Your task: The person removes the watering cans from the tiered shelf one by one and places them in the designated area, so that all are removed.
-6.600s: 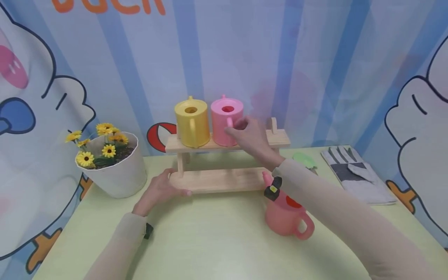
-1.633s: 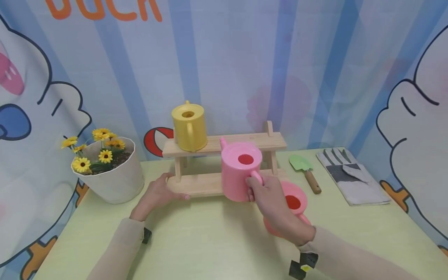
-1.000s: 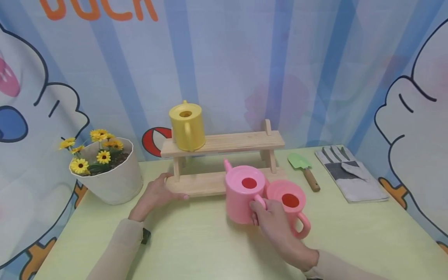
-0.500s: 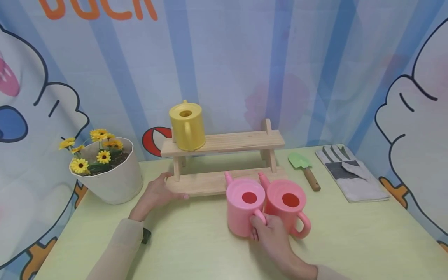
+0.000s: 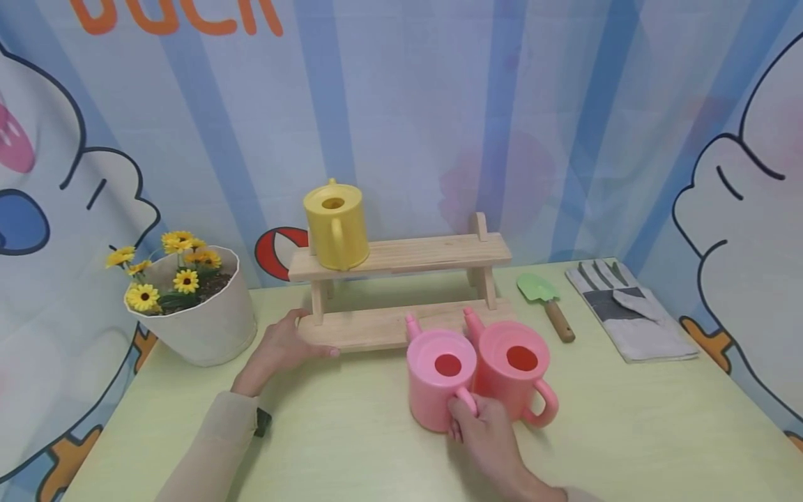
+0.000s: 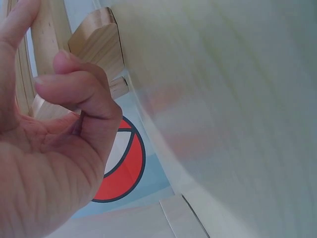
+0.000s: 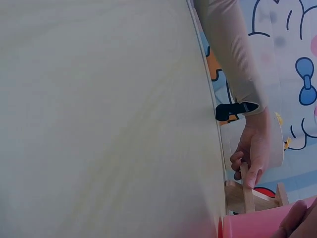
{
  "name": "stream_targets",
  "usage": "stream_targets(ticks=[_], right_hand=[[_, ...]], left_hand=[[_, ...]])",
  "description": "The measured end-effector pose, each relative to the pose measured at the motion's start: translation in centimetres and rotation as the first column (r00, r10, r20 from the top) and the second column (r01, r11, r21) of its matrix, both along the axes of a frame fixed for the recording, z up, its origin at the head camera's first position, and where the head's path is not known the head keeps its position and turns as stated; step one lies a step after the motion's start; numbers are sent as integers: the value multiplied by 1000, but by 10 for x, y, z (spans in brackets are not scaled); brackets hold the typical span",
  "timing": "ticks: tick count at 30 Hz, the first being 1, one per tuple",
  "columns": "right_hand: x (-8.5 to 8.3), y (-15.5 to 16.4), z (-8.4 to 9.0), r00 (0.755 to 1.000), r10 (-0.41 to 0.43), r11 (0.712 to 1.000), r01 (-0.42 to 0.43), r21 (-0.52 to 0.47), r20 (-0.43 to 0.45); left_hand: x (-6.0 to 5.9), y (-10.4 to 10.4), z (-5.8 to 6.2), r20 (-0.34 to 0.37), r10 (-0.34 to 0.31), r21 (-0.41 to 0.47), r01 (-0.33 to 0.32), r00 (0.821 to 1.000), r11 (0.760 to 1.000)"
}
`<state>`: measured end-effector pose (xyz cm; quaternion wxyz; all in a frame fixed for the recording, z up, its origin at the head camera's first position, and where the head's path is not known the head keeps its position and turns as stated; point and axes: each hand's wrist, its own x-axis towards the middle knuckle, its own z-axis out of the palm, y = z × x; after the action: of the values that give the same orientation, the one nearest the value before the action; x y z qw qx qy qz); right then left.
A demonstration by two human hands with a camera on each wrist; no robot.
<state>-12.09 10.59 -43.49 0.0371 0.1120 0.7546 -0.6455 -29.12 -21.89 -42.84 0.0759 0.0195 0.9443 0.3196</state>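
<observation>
My right hand [image 5: 492, 439] grips the handle of a pink watering can [image 5: 429, 394], which is upright at the table front. Its spout points toward the wooden two-step stand [image 5: 433, 254]. Close on its right, overlapping it in the head view, stands a coral-pink watering can [image 5: 511, 348]. My left hand [image 5: 282, 351] holds the left end of the stand's lower board, thumb along the front edge; curled fingers [image 6: 79, 91] show in the left wrist view. A yellow watering can [image 5: 341, 230] stands on the left of the upper board. The right wrist view shows only part of the pink can [image 7: 257, 225].
A white pot [image 5: 235, 321] with yellow flowers stands left of the stand. To its right lie a green trowel [image 5: 558, 321] with a wooden handle and a folded grey-white glove [image 5: 640, 328]. A printed curtain [image 5: 401, 104] hangs behind the table [image 5: 351, 446].
The pink watering can has come off the upper board, down and forward to beside the coral-pink one, carried by my right hand. My left hand stays on the stand.
</observation>
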Motion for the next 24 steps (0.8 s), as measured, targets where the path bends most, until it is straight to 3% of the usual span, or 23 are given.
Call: stream_targets(ticks=[11,24], right_hand=[[-6,8,-24,998,48,998,-49,-38,-26],[3,7,-4,998,54,998,-54,20,31]], left_hand=[[1,1,1,-4,0,3,0,1000,1000],[2,1,2,0,-3,9,3,1000,1000]])
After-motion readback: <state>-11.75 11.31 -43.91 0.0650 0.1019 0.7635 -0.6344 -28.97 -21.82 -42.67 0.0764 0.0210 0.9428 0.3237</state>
